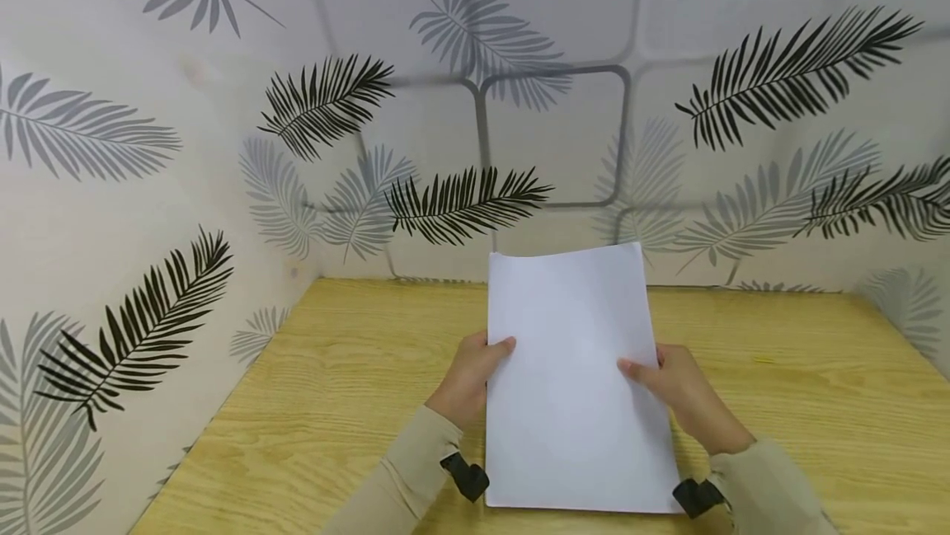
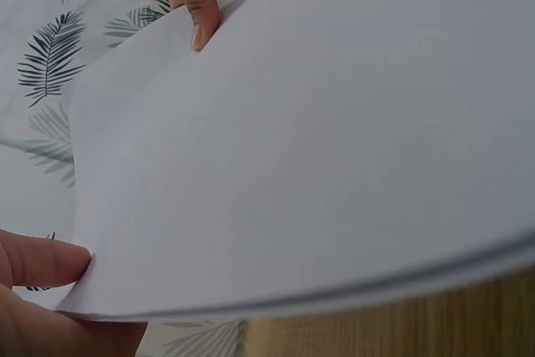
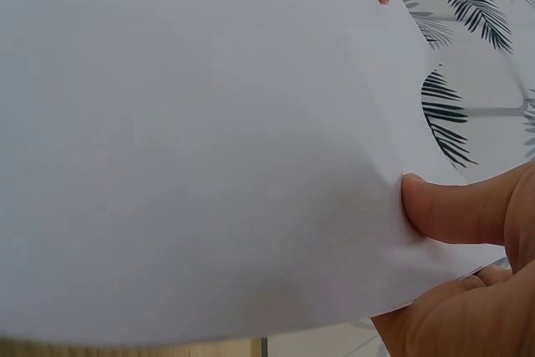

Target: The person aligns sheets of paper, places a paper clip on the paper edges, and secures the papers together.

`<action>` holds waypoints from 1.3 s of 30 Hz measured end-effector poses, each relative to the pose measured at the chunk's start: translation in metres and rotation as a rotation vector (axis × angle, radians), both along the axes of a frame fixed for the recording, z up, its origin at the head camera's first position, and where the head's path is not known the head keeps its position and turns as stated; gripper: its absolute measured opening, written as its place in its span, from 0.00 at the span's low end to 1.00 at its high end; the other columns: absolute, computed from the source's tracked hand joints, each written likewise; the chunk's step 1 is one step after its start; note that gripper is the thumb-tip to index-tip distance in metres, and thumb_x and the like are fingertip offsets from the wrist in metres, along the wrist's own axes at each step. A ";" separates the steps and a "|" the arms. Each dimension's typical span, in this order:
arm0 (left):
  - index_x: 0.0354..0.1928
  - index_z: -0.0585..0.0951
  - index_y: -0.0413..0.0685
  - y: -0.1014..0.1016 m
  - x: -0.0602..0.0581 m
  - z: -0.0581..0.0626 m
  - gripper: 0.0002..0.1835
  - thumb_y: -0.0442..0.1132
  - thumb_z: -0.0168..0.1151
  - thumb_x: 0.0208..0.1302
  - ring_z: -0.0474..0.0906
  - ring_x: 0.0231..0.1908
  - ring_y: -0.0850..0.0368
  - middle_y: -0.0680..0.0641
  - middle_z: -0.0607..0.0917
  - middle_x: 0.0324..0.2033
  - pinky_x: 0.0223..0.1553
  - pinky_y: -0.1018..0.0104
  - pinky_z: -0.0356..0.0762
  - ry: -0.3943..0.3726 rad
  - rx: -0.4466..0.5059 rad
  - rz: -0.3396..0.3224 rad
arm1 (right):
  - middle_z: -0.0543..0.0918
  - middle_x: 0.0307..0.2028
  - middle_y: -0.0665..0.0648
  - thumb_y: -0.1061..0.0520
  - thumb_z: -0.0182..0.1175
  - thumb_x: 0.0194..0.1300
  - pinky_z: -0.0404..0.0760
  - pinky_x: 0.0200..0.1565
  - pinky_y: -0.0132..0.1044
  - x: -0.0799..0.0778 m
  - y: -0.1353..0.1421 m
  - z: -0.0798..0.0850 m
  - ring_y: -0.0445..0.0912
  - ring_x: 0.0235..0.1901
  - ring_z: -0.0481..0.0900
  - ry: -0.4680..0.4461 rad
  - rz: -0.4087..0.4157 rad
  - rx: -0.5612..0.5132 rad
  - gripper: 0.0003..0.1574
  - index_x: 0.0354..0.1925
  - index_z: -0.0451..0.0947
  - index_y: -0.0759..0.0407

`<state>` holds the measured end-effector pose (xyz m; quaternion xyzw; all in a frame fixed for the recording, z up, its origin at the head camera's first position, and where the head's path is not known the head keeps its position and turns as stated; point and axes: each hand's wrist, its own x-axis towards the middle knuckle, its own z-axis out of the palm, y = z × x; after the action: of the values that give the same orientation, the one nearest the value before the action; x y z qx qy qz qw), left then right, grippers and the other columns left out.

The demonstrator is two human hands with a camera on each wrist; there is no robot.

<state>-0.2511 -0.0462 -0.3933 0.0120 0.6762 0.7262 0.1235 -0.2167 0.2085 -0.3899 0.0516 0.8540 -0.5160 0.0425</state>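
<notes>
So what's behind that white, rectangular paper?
Past the white, rectangular paper, you see pale leaf-patterned wall and yellow wood-grained table. The left hand and right hand are partly behind it. Whatever else it covers is hidden.

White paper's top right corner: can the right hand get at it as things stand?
Probably yes: the right hand grips the white paper by its right edge, below that corner, and nothing visible blocks the way. It would likely need to loosen first.

room: over table [image 1: 356, 354], outward of left hand [image 1: 469, 374] and right hand [image 1: 684, 395] | blocked: between them, white paper [image 1: 567, 387]; behind, patterned wall [image 1: 564, 24]
</notes>
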 end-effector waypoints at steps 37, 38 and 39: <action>0.47 0.80 0.28 -0.031 -0.028 0.011 0.13 0.32 0.63 0.64 0.78 0.26 0.60 0.47 0.83 0.30 0.36 0.63 0.82 0.194 -0.071 0.109 | 0.71 0.57 0.78 0.54 0.61 0.67 0.71 0.54 0.60 0.008 0.008 -0.010 0.67 0.56 0.72 -0.038 0.095 0.034 0.35 0.58 0.65 0.83; 0.47 0.80 0.28 -0.031 -0.028 0.011 0.13 0.32 0.63 0.64 0.78 0.26 0.60 0.47 0.83 0.30 0.37 0.62 0.82 0.196 -0.075 0.115 | 0.71 0.57 0.78 0.54 0.61 0.67 0.72 0.54 0.60 0.007 0.009 -0.010 0.68 0.56 0.72 -0.041 0.101 0.036 0.35 0.57 0.65 0.83; 0.47 0.81 0.28 -0.030 -0.027 0.011 0.13 0.32 0.63 0.64 0.78 0.26 0.60 0.47 0.83 0.31 0.38 0.61 0.82 0.198 -0.079 0.121 | 0.71 0.57 0.78 0.54 0.62 0.67 0.72 0.54 0.59 0.007 0.009 -0.010 0.68 0.56 0.72 -0.042 0.108 0.035 0.35 0.57 0.65 0.83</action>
<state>-0.2785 -0.0765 -0.3827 0.0379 0.7125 0.7006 0.0127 -0.2097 0.2180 -0.3997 0.0170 0.8633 -0.4967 0.0873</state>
